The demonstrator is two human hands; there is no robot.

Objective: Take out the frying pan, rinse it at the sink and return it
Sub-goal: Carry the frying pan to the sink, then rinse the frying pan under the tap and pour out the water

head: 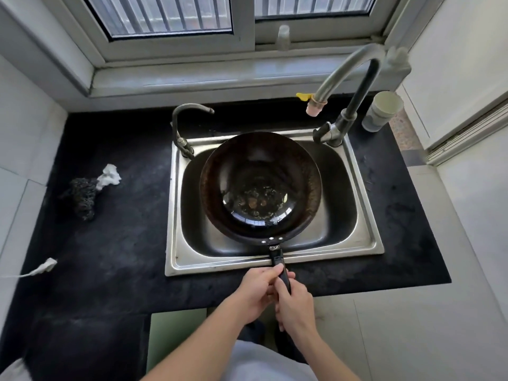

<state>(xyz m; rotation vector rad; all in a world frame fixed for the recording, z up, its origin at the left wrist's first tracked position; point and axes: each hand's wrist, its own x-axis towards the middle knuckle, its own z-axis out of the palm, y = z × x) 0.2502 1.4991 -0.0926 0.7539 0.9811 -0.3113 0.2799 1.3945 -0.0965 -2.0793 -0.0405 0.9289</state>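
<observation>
Head view looks down on a steel sink set into a black counter under a window. Both forearms reach forward from the bottom of the frame and meet at the front edge of the sink. The left hand comes in from the lower left, its fingers curled round the black handle with the thumb laid along the top. The right hand sits just behind and to the right of it, knuckles up, its grip closed round the rear end of the same handle, touching the left hand. The frying pan hangs over the sink basin with its bowl facing up and its handle pointing back toward the person; whether its underside touches the basin cannot be told from above. Some pale residue, possibly with a little water, lies in the bottom of the pan. A tall curved faucet arches at the sink's right rear corner, its pink-tipped spout above and behind the pan's rim. A smaller tap stands at the left rear corner.
</observation>
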